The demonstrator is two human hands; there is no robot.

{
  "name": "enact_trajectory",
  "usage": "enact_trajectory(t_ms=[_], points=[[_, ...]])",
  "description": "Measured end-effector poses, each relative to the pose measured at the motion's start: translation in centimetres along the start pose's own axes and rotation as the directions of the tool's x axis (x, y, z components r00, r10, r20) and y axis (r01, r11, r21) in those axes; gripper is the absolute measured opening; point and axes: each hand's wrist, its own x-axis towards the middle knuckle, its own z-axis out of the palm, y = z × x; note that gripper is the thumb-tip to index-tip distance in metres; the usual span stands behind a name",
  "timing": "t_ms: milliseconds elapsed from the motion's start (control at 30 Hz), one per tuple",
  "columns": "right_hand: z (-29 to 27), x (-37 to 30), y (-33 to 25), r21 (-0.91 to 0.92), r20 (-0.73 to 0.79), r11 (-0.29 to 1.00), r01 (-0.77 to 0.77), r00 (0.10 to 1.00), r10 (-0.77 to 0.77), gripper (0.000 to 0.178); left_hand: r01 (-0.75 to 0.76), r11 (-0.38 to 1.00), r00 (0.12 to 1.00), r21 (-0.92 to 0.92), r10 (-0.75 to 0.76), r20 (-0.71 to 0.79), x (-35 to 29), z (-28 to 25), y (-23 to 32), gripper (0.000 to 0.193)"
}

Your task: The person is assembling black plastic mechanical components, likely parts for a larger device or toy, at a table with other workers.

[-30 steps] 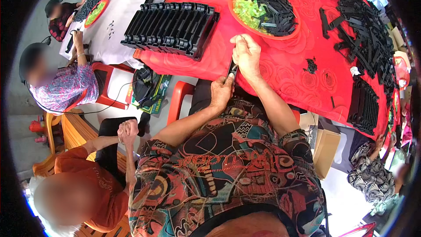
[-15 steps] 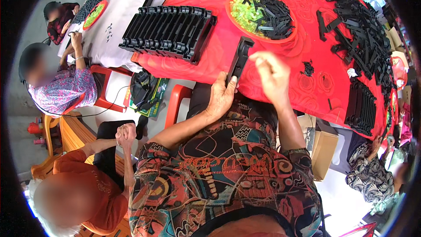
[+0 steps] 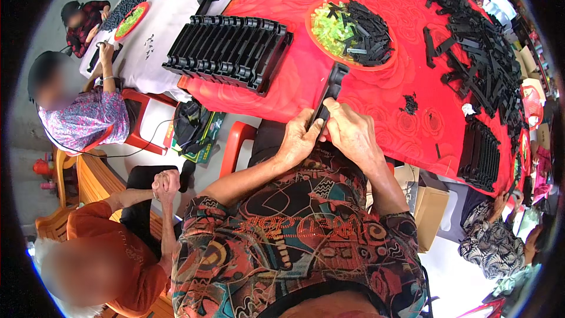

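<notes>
Black part [image 3: 331, 89]: pinched by left hand [image 3: 299, 140] and right hand [image 3: 353, 134]; looks unfinished, near seemingly finished lookalikes [image 3: 226, 52] and unused pieces [image 3: 371, 38].

Over there, 1 fisheye camera on the person's head looks down past the patterned shirt [image 3: 300, 229] at the nearby red-covered table [image 3: 406, 129].

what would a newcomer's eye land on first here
Probably the bright red rose-patterned tablecloth across the top and right, bearing a round orange-red plate of yellow-green pieces and black strips. Left of the plate sits a tidy row of long black plastic parts. At centre, the bare left hand holds a long black plastic piece, the right hand against it.
</notes>
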Motion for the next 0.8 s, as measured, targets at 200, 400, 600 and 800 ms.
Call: enact_trajectory(t_ms=[200,400,600,800], points=[[1.1,-1.0,-0.1,0.336,0.004,0.904,-0.264,0.96,0.279,0.018,0.065,0.998,0.997,0.002,-0.065,0.038,0.3,-0.2,-0.5,0.014],[1.5,-2.6,0.2,0.645,0.237,0.614,-0.455,0.883,0.405,0.02,0.111,0.99,0.993,-0.085,-0.107,0.058,-1.2,-0.2,-0.9,0.023],[2.4,-4.6,-1.9,0.507,0.16,0.783,-0.36,0.932,0.325,0.039,-0.002,0.988,1.0,-0.152,0.005,0.022,-1.6,-0.8,-1.8,0.036],[3.4,-5.6,-2.1,0.441,0.025,0.878,-0.188,0.98,0.197,0.043,-0.056,0.976,0.997,-0.21,0.064,0.032,-1.7,-0.9,-1.8,0.044]])
